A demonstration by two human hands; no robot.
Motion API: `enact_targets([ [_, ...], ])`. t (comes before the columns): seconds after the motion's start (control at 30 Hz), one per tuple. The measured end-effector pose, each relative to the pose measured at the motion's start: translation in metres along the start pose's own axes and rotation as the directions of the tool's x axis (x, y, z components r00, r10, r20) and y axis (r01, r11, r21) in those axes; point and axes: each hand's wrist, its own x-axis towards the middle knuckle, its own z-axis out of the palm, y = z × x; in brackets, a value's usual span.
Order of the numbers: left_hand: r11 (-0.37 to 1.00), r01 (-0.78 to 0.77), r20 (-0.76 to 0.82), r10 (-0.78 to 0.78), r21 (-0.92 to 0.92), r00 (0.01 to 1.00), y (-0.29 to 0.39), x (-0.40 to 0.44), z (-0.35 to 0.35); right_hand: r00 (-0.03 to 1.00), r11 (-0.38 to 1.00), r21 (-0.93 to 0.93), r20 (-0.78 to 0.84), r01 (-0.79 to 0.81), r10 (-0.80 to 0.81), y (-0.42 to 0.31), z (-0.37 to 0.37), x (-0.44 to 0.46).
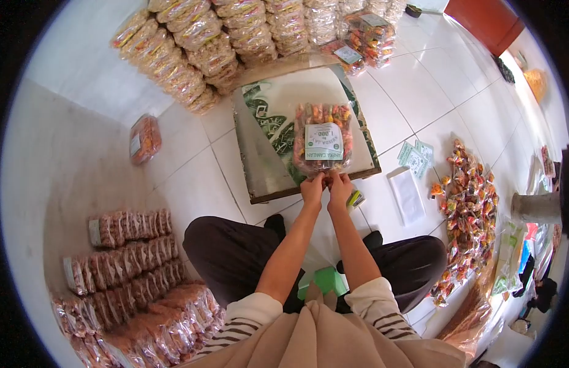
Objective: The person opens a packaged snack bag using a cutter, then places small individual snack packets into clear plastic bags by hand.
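Observation:
A clear plastic bag of small orange, wrapped snacks [323, 113] lies on a low board-topped table [266, 178]. Its printed paper label [323, 142] faces up, upside down from where I sit. At the near edge of the bag, my left hand [312, 187] and my right hand [340, 187] meet, both closed with fingertips pinching the plastic. Exactly how the edge is folded between my fingers is hidden. Just right of my right hand, beside the table, is a small yellow-green and black object [356, 199] that resembles a stapler.
Stacked bagged snacks [192, 37] line the back wall, with finished orange packs [370, 40] at their right. Labels [416, 157], clear empty bags [407, 196] and a pile of wrapped snacks [465, 214] lie rightward. Brown packs [128, 257] fill the left; one orange pack [144, 139] lies alone.

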Motion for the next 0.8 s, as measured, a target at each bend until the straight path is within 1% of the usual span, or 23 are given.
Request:
enact_targets([
  [0.03, 0.999, -0.034, -0.016, 0.034, 0.021, 0.999, -0.001, 0.005, 0.0, 0.999, 0.997, -0.079, 0.043, 0.023, -0.02, 0.0, -0.002, -0.001],
  [0.07, 0.997, -0.065, -0.029, 0.067, 0.045, 0.997, -0.003, 0.009, -0.002, 0.999, 0.997, -0.077, 0.03, 0.015, -0.013, -0.002, -0.011, -0.001],
  [0.1, 0.996, -0.05, 0.014, 0.049, 0.069, 0.999, 0.005, 0.003, -0.001, 0.986, 0.996, -0.092, 0.166, -0.017, 0.032, -0.025, -0.023, -0.009],
  [0.13, 0.996, -0.034, 0.018, 0.033, 0.084, 0.999, 0.007, 0.002, -0.001, 0.952, 0.993, -0.109, 0.296, -0.047, 0.078, -0.036, -0.035, -0.011],
  [0.17, 0.999, -0.016, 0.042, 0.014, 0.039, 0.999, 0.008, 0.002, 0.0, 0.968, 0.996, -0.07, 0.239, -0.056, 0.071, -0.036, -0.051, -0.004],
  [0.2, 1.0, 0.006, 0.066, -0.006, -0.007, 0.998, 0.006, 0.005, 0.001, 0.996, 0.996, -0.094, 0.086, 0.008, 0.0, -0.03, -0.068, 0.006],
  [0.23, 0.999, 0.023, 0.084, -0.027, 0.045, 0.996, 0.006, 0.009, -0.001, 0.999, 0.997, -0.075, -0.043, 0.013, -0.016, -0.02, -0.086, 0.016],
  [0.27, 0.997, 0.039, 0.09, -0.045, 0.059, 0.995, 0.002, 0.01, -0.001, 0.985, 0.998, -0.058, -0.172, 0.02, -0.03, -0.009, -0.101, 0.023],
  [0.3, 0.999, 0.024, 0.058, -0.025, 0.026, 0.998, 0.003, 0.009, 0.002, 0.982, 0.998, -0.057, -0.189, 0.012, -0.023, 0.009, -0.111, 0.032],
  [0.33, 1.0, 0.004, 0.023, -0.004, -0.008, 1.0, 0.004, 0.007, 0.005, 0.962, 0.985, -0.147, -0.269, -0.087, 0.045, 0.032, -0.12, 0.042],
  [0.37, 0.999, 0.024, 0.014, -0.024, -0.043, 1.0, 0.002, 0.006, 0.006, 0.93, 0.954, -0.229, -0.351, -0.195, 0.106, 0.053, -0.127, 0.049],
  [0.4, 0.999, 0.03, 0.013, -0.03, -0.036, 0.999, 0.002, 0.006, 0.005, 0.928, 0.881, -0.377, -0.34, -0.285, 0.154, 0.071, -0.131, 0.056],
  [0.43, 0.999, 0.042, 0.01, -0.042, -0.034, 0.999, 0.002, 0.007, 0.004, 0.933, 0.778, -0.588, -0.36, -0.222, -0.006, 0.082, -0.127, 0.053],
  [0.47, 0.998, 0.054, 0.004, -0.054, -0.034, 0.999, 0.001, 0.006, 0.004, 0.927, 0.619, -0.768, -0.335, -0.167, -0.166, 0.094, -0.121, 0.052],
  [0.5, 0.998, 0.053, -0.002, -0.053, -0.029, 0.999, 0.003, 0.005, 0.004, 0.927, 0.657, -0.716, -0.368, -0.236, -0.067, 0.08, -0.109, 0.045],
  [0.53, 0.998, 0.067, -0.013, -0.067, -0.007, 0.998, 0.005, 0.003, 0.004, 0.929, 0.657, -0.714, -0.366, -0.242, -0.057, 0.078, -0.103, 0.044],
  [0.6, 0.997, 0.081, -0.033, -0.081, 0.014, 0.996, 0.008, 0.0, 0.004, 0.903, 0.558, -0.794, -0.394, -0.241, -0.172, 0.078, -0.095, 0.046],
  [0.63, 0.995, 0.095, -0.026, -0.095, 0.029, 0.995, 0.01, -0.001, 0.005, 0.907, 0.558, -0.795, -0.388, -0.239, -0.165, 0.085, -0.095, 0.051],
  [0.7, 0.993, 0.111, -0.023, -0.11, 0.039, 0.994, 0.012, 0.0, 0.005, 0.925, 0.387, -0.916, -0.232, -0.104, -0.302, 0.09, -0.096, 0.053],
  [0.73, 0.992, 0.117, -0.001, -0.117, 0.035, 0.993, 0.013, 0.0, 0.005, 0.926, 0.384, -0.918, -0.228, -0.101, -0.302, 0.09, -0.098, 0.05],
  [0.8, 0.992, 0.122, 0.023, -0.123, 0.026, 0.992, 0.013, 0.001, 0.003, 0.934, 0.428, -0.903, -0.186, -0.04, -0.305, 0.09, -0.101, 0.042],
])
